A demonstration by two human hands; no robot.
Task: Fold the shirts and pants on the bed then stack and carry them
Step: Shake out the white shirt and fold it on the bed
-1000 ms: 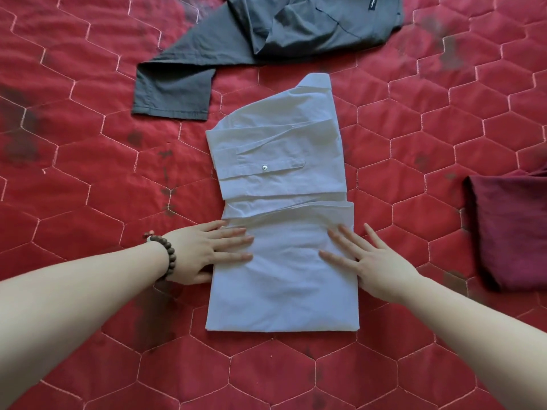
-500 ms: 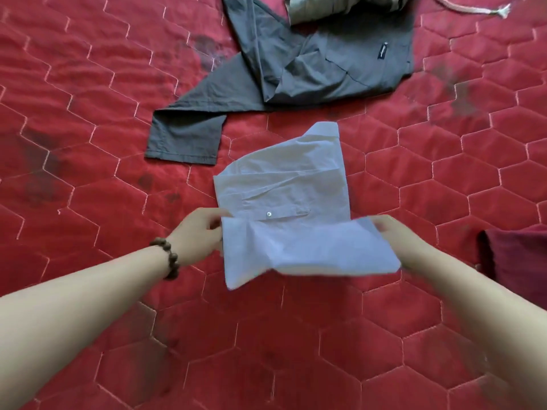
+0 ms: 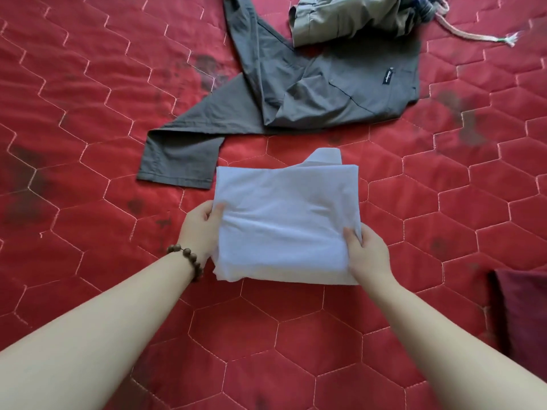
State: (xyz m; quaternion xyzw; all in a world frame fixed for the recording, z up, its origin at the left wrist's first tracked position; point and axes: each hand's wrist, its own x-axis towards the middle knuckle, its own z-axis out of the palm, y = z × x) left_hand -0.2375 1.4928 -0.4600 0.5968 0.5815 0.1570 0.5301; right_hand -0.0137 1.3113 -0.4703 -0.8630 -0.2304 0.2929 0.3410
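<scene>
You hold the folded white shirt (image 3: 284,220) by both side edges, left hand (image 3: 201,229) and right hand (image 3: 368,255) each pinching it (keeping layers together) on the bed (image 3: 88,84).

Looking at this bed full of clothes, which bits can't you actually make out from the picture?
All in the head view:
- Fingers of the left hand and right hand: tucked under the folded white shirt.
- Label on the grey pants: too small to read.
- Khaki garment: cut off by the top edge.
- Maroon cloth: cut off by the right edge.
- White shirt's collar: mostly hidden behind the fold.
</scene>
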